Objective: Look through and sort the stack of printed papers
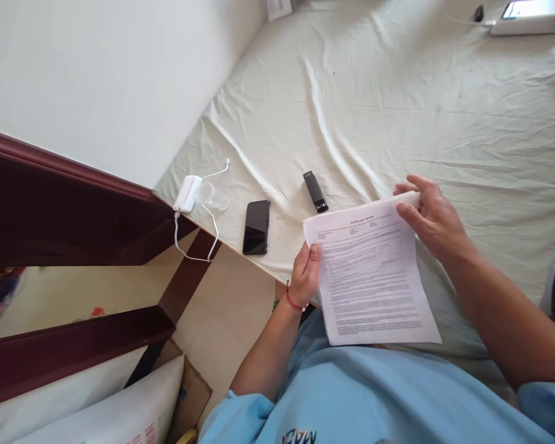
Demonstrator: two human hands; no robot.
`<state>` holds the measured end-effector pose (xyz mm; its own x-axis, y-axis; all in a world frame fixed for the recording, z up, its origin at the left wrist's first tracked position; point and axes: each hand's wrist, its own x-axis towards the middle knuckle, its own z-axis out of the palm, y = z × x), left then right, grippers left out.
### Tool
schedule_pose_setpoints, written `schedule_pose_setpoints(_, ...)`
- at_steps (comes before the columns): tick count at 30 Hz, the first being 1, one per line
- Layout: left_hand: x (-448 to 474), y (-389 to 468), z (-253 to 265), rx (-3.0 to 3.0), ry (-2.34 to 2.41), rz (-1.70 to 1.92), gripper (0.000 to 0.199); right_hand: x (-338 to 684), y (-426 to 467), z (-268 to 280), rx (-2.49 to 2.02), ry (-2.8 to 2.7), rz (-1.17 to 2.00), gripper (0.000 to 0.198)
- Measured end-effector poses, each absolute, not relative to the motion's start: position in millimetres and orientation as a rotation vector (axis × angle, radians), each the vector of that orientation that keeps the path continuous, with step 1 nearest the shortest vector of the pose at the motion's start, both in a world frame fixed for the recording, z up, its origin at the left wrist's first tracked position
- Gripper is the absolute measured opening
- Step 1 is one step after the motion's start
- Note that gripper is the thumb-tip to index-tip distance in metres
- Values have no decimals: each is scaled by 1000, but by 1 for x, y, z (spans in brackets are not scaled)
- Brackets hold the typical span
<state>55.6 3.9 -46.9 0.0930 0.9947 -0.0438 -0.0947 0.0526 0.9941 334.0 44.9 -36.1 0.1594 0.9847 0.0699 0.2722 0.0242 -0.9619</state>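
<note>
A stack of printed papers (372,277) is held up in front of my blue shirt, text side facing me. My left hand (306,271), with a red string around its wrist, grips the left edge, thumb on the front. At the top right corner is my right hand (432,216); its thumb lies on the front of the sheets and its other fingers reach behind and above the corner. Just beyond the papers' top edge, a small black oblong device (315,192) rests on the sheet-covered surface. Left of it lies a black smartphone (256,227).
A white adapter with a cable (187,194) sits at the left corner of the pale bedsheet (277,111); its cable hangs over the edge. A white device (531,23) is at the far right. Dark red wooden boards (74,216) and a white sack (139,401) stand left.
</note>
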Motion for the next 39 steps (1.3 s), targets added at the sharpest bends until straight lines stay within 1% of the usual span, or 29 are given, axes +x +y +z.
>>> schedule_pose_setpoints(2, 57, 7, -48, 986, 1032, 1193, 45, 343, 28, -45, -1343, -1112, 1315, 70)
schedule_pose_setpoints(3, 60, 9, -48, 917, 1005, 1206, 46, 344, 19, -48, -1315, -1036, 1497, 66)
schedule_pose_setpoints(4, 63, 11, -48, 861, 980, 1208, 48, 344, 11, -50, -1307, -960, 1623, 61)
schedule_pose_setpoints(6, 68, 15, -46, 790, 945, 1182, 51, 339, -2, -51, -1307, -834, 1744, 53)
schedule_pose_setpoints(11, 69, 24, -42, 729, 928, 1077, 64, 333, -5, -49, -1280, -753, 1824, 49)
schedule_pose_setpoints(14, 63, 30, -41, 790, 958, 930, 58, 331, 1, -50, -1309, -741, 1847, 47)
schedule_pose_setpoints(19, 60, 35, -44, 776, 1048, 935, 58, 323, 4, -51, -1388, -734, 1824, 48)
schedule_pose_setpoints(21, 60, 32, -47, 768, 1074, 924, 58, 323, 7, -50, -1518, -911, 1708, 48)
schedule_pose_setpoints(22, 61, 30, -49, 761, 1088, 922, 58, 323, 10, -48, -1608, -1043, 1534, 48)
schedule_pose_setpoints(23, 61, 28, -50, 757, 1099, 923, 58, 324, 14, -44, -1689, -1191, 1275, 48)
schedule_pose_setpoints(24, 62, 25, -51, 763, 1105, 923, 58, 324, 18, -39, -1739, -1327, 951, 49)
schedule_pose_setpoints(25, 63, 23, -51, 777, 1105, 918, 57, 323, 23, -32, -1727, -1424, 627, 54)
schedule_pose_setpoints(26, 63, 21, -51, 797, 1099, 906, 56, 321, 29, -24, -1665, -1542, 384, 59)
schedule_pose_setpoints(27, 64, 19, -51, 817, 1089, 892, 55, 317, 34, -14, -1600, -1658, 259, 56)
schedule_pose_setpoints(30, 67, 18, -49, 861, 1068, 866, 54, 299, 47, 13, -1409, -2015, 239, 44)
schedule_pose_setpoints(32, 67, 18, -48, 886, 1072, 874, 55, 286, 52, 24, -1304, -2257, 327, 38)
schedule_pose_setpoints(33, 68, 18, -48, 897, 1074, 880, 56, 280, 53, 27, -1279, -2325, 367, 38)
schedule_pose_setpoints(36, 67, 17, -48, 909, 1071, 876, 58, 270, 52, 28, -1273, -2365, 385, 41)
schedule_pose_setpoints(39, 67, 15, -49, 898, 1108, 868, 61, 268, 50, 24, -1273, -2392, 431, 37)
